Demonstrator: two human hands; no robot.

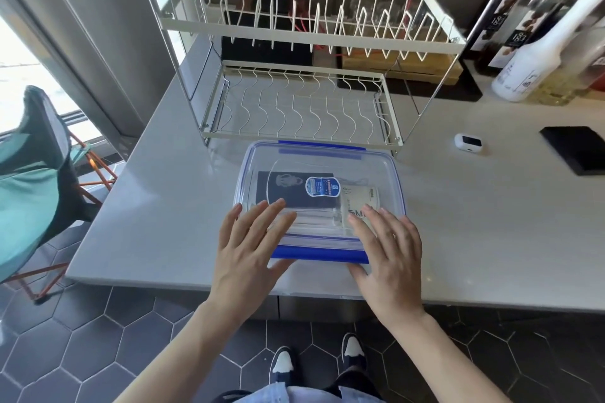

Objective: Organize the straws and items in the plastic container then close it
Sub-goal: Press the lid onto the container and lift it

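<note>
On the left, the left hand (248, 239) lies flat with straight, spread fingers on the near left part of the lid (319, 173), its thumb down by the blue front latch (319, 254). It holds nothing; it only presses. In the middle sits the plastic container (242, 186), on the grey bench (157, 206) near its front edge, just in front of the white wire dish rack (304, 101). The lid is already on, so the sorting looks finished and the step in hand seems to be the closing. The next move likely calls for pressing the lid down evenly and snapping the blue latches along the edges. The front latch still appears to stick out rather than fold down, though this is hard to tell for sure. The far latch (320, 144) shows as a blue strip at the back edge.

The container is clear with blue trim, and the lid bears a blue oval sticker (322, 186). Through it show a dark packet (294, 190) on the left and a pale packet (360, 196) on the right. Straws cannot be made out clearly.

On the right, the right hand (389, 242) also rests open, fingers straight on the near right part of the lid, thumb near the latch's right end.
</note>
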